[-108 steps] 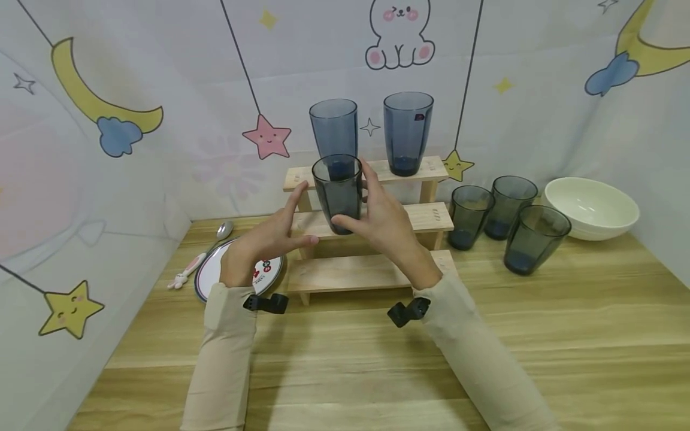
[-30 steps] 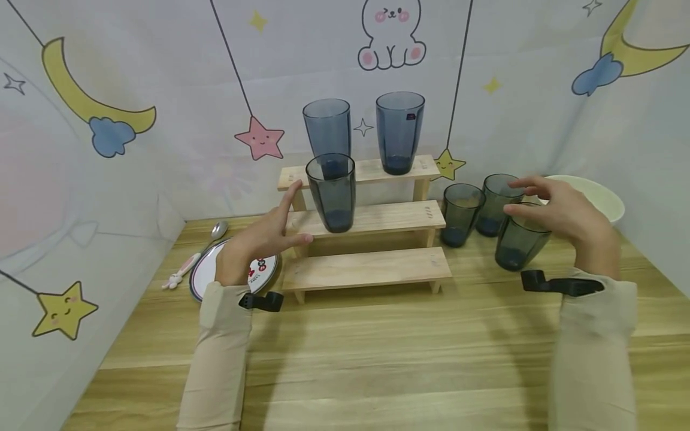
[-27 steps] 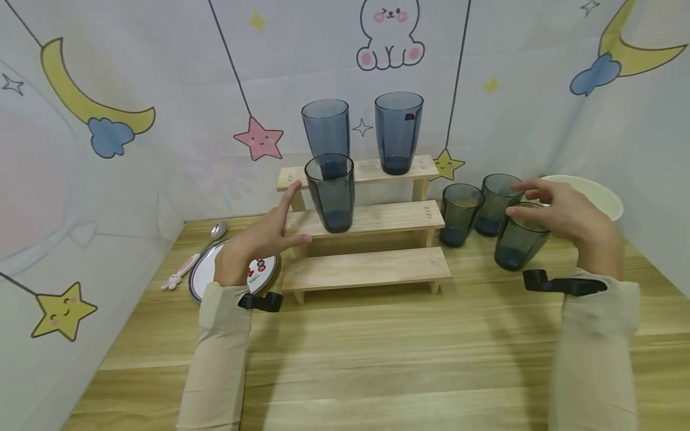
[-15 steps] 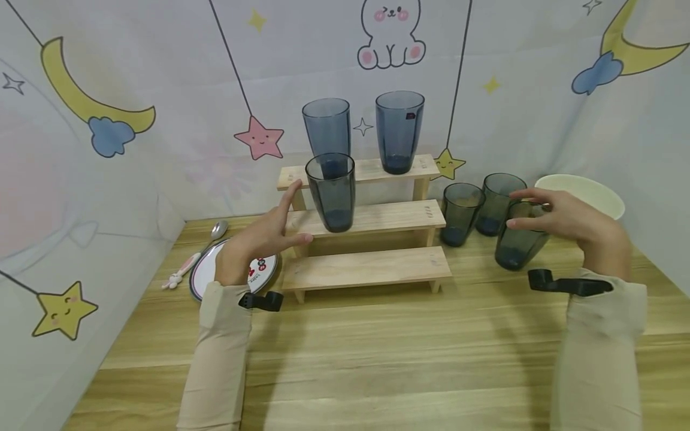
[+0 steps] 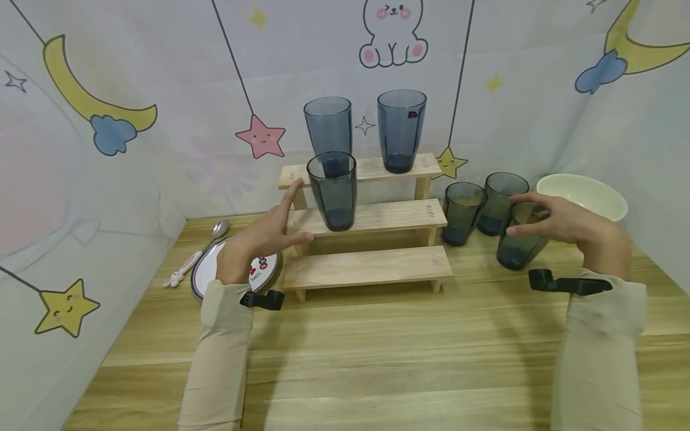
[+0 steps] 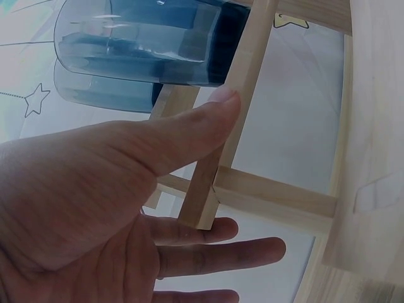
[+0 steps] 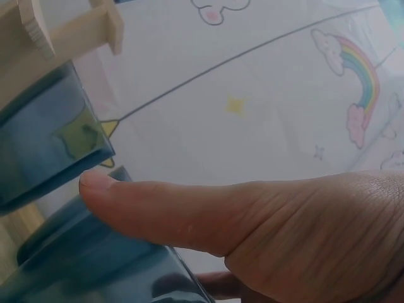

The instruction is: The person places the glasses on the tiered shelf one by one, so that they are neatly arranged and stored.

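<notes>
In the head view my left hand (image 5: 264, 236) is beside the left end of the wooden three-step stand (image 5: 366, 269), fingers spread. The left wrist view shows its thumb (image 6: 196, 129) against a wooden board, with nothing held. A grey drinking glass (image 5: 332, 194) stands upright on the middle step, close to that hand. On the right, my right hand (image 5: 577, 227) curls round the upper part of another grey glass (image 5: 514, 251), which stands on the table. Its thumb (image 7: 151, 208) lies along the glass in the right wrist view; most fingers are hidden.
Two blue glasses (image 5: 401, 131) stand on the top step. Two more grey glasses (image 5: 460, 215) are close left of the right hand. Behind it sits a pale bowl (image 5: 590, 194). A plate (image 5: 205, 272) and a spoon (image 5: 188, 263) lie at left on the wooden table (image 5: 377, 359).
My right hand has left the glass on the middle step, moved right to the front grey glass and lowered round its rim. The left hand has hardly moved.
</notes>
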`<state>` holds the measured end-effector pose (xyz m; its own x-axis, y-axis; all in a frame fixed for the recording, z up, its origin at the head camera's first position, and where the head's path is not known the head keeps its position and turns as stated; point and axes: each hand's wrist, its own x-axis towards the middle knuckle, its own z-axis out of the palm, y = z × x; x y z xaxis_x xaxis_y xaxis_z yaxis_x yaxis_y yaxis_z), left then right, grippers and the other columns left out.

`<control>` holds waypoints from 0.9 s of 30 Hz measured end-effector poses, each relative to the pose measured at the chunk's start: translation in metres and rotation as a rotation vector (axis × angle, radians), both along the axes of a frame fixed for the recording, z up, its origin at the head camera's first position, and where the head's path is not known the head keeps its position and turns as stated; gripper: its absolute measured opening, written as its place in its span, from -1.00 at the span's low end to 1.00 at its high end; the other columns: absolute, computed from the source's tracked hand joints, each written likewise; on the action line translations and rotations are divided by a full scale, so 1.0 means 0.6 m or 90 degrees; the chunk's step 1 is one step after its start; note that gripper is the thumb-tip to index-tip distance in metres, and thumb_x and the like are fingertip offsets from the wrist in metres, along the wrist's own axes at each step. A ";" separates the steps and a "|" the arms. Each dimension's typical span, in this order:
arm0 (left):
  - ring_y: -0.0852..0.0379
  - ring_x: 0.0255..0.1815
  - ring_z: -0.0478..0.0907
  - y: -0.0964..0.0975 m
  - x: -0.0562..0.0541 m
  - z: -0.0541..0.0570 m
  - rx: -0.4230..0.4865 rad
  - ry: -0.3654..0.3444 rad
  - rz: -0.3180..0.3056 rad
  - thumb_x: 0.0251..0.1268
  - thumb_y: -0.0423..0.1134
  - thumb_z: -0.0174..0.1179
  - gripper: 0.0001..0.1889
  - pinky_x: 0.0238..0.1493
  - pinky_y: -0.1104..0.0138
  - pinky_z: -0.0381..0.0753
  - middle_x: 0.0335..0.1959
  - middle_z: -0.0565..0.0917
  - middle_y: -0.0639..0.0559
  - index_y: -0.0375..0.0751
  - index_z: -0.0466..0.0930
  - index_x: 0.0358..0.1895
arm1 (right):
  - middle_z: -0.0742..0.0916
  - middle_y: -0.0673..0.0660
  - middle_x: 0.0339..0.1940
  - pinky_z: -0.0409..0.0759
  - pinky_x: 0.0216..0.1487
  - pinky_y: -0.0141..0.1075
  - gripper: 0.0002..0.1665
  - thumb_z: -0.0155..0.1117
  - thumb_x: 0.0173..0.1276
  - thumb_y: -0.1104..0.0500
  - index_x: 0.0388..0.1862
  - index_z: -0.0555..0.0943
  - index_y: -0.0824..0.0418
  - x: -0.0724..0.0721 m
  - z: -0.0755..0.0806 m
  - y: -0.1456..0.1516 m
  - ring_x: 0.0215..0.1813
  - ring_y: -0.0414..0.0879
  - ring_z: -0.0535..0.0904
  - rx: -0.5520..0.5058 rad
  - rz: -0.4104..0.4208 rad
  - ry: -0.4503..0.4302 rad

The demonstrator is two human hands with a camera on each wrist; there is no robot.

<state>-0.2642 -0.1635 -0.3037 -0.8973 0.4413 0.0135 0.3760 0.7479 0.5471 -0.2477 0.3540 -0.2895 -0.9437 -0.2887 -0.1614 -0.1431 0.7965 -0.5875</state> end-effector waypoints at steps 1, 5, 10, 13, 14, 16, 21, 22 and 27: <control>-0.32 0.54 0.07 0.000 0.000 0.000 0.000 -0.001 0.001 0.37 0.01 0.29 0.14 0.44 -0.15 0.16 0.62 -0.11 -0.25 0.22 -0.56 0.60 | 0.21 0.57 0.41 0.35 0.16 0.33 -0.03 0.34 0.42 -0.01 0.58 0.08 0.34 0.000 -0.001 0.000 0.33 0.47 0.22 0.000 0.000 -0.002; -0.30 0.55 0.05 -0.001 -0.001 -0.002 0.004 -0.001 0.000 0.36 0.00 0.30 0.14 0.45 -0.14 0.14 0.63 -0.14 -0.22 0.23 -0.56 0.60 | 0.31 0.55 0.33 0.40 0.11 0.29 -0.01 0.36 0.40 -0.01 0.58 0.07 0.34 -0.001 -0.003 -0.002 0.27 0.44 0.30 0.014 0.005 0.003; -0.31 0.55 0.03 0.000 -0.003 -0.002 0.005 -0.002 -0.002 0.37 0.00 0.29 0.14 0.46 -0.15 0.12 0.63 -0.15 -0.22 0.22 -0.57 0.60 | 0.44 0.50 0.18 0.45 0.06 0.23 0.00 0.38 0.38 -0.04 0.57 0.10 0.34 -0.002 -0.005 -0.004 0.18 0.39 0.42 0.031 0.005 0.014; -0.31 0.55 0.02 0.000 -0.002 -0.001 0.004 -0.004 -0.003 0.38 0.00 0.29 0.14 0.46 -0.15 0.12 0.63 -0.16 -0.22 0.22 -0.58 0.59 | 0.46 0.51 0.17 0.46 0.05 0.23 0.01 0.38 0.37 -0.05 0.56 0.10 0.34 -0.002 -0.005 -0.004 0.17 0.39 0.43 0.036 0.005 0.015; -0.31 0.55 0.02 0.000 -0.002 0.000 0.004 -0.003 -0.003 0.38 0.00 0.29 0.14 0.46 -0.15 0.12 0.63 -0.16 -0.22 0.22 -0.58 0.59 | 0.45 0.51 0.17 0.46 0.05 0.24 0.01 0.38 0.38 -0.05 0.56 0.10 0.34 -0.003 -0.005 -0.003 0.18 0.40 0.43 0.038 0.006 0.014; -0.32 0.55 0.02 0.001 -0.002 0.001 0.005 -0.002 -0.004 0.38 0.00 0.29 0.13 0.46 -0.15 0.12 0.64 -0.17 -0.21 0.22 -0.58 0.60 | 0.42 0.54 0.21 0.44 0.07 0.27 0.01 0.37 0.38 -0.06 0.57 0.09 0.34 -0.003 -0.004 -0.003 0.20 0.44 0.40 0.039 0.006 0.012; -0.34 0.53 0.06 0.001 0.000 0.001 0.000 0.000 0.000 0.38 0.01 0.28 0.13 0.44 -0.16 0.15 0.62 -0.12 -0.26 0.21 -0.57 0.60 | 0.44 0.54 0.19 0.45 0.05 0.26 -0.02 0.37 0.39 -0.06 0.56 0.12 0.33 -0.003 -0.003 -0.004 0.19 0.42 0.41 0.045 0.003 0.018; -0.34 0.53 0.08 0.000 0.000 0.001 -0.001 0.001 0.000 0.38 0.01 0.28 0.13 0.43 -0.16 0.17 0.62 -0.11 -0.28 0.21 -0.57 0.60 | 0.45 0.53 0.18 0.46 0.04 0.25 -0.02 0.37 0.38 -0.06 0.55 0.13 0.33 -0.002 -0.003 -0.004 0.17 0.41 0.43 0.048 0.003 0.021; -0.34 0.52 0.10 0.001 -0.001 -0.002 0.003 0.005 -0.001 0.39 -0.01 0.28 0.12 0.43 -0.15 0.18 0.61 -0.09 -0.30 0.21 -0.55 0.60 | 0.49 0.48 0.12 0.48 0.01 0.17 -0.04 0.39 0.37 -0.05 0.54 0.16 0.32 -0.002 -0.004 -0.004 0.11 0.33 0.48 0.048 -0.006 0.028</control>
<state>-0.2647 -0.1631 -0.3048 -0.8968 0.4419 0.0230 0.3811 0.7449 0.5476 -0.2487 0.3518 -0.2919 -0.9528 -0.2688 -0.1412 -0.1598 0.8393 -0.5196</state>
